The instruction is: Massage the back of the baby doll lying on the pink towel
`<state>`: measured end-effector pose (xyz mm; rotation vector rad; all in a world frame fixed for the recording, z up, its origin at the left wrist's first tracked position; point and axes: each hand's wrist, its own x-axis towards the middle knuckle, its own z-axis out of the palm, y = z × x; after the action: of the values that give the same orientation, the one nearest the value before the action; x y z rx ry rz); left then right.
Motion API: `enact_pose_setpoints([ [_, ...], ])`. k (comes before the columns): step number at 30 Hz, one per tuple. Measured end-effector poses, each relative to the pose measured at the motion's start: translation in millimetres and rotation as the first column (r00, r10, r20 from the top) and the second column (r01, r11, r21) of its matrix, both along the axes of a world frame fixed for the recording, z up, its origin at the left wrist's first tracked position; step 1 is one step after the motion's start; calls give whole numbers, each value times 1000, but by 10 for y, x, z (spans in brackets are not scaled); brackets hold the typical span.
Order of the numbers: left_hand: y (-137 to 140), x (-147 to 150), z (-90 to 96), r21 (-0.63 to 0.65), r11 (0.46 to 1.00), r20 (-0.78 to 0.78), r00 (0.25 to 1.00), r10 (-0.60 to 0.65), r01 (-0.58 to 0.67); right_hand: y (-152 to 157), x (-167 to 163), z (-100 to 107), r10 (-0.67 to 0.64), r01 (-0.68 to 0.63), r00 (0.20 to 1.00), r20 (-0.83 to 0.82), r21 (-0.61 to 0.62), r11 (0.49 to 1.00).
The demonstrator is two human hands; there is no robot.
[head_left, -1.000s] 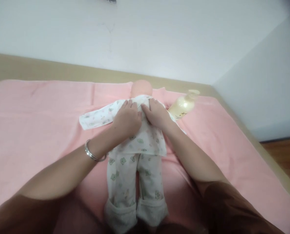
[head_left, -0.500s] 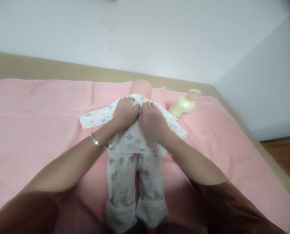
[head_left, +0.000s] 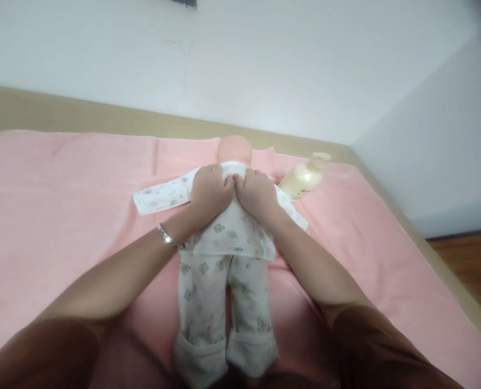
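Doll [head_left: 232,246] directly beneath left hand [head_left: 211,190] and right hand [head_left: 258,193]; both loosely curled on its shirt [head_left: 228,227]; any hold unclear.

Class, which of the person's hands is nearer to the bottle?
Right. The right hand is on the shirt, on the side toward the bottle; the left hand is on the shirt too, but farther off, beyond the right hand.

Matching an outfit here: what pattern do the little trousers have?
Whitish trousers with small, scattered greenish prints, shown in the head view.
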<state>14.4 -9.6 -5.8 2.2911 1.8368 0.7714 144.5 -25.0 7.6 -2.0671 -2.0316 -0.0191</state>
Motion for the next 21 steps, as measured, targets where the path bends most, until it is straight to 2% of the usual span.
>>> enact_pose_setpoints([
  [7,-6,31,-56,59,998,-47,999,17,-14,-41,-56,-38,-5,-3,991,134,57,998],
  [13,-41,47,-49,99,995,-74,997,-1,9,-85,-53,-86,82,-123,959,272,137,983],
  [21,-95,31,-49,139,990,-18,999,-30,32,-173,-70,11,95,-128,973,209,151,980],
])
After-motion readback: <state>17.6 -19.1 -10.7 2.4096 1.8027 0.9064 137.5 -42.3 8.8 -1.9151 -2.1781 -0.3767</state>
